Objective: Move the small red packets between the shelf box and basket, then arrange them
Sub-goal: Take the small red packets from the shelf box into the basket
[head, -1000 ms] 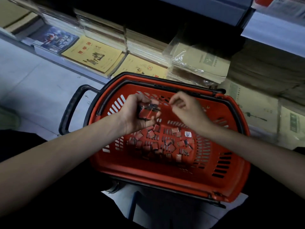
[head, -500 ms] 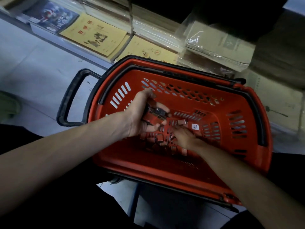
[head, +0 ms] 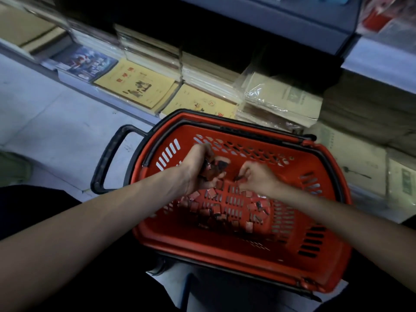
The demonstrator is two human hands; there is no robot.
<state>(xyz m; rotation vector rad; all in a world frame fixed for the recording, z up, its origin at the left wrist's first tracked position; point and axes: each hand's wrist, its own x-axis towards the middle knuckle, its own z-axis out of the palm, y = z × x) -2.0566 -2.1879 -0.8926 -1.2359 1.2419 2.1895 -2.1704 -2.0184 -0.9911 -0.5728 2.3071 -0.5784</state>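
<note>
packets [head: 215,168] in left hand [head: 194,173] (bunched)

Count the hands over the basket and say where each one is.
2. The left hand grips a bunch of red packets over the basket; the right hand is just right of it, fingers curled, its hold blurred.

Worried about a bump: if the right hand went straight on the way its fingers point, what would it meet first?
Probably the bunch of red packets gripped in the left hand; the right hand points at it, depth unclear.
</note>
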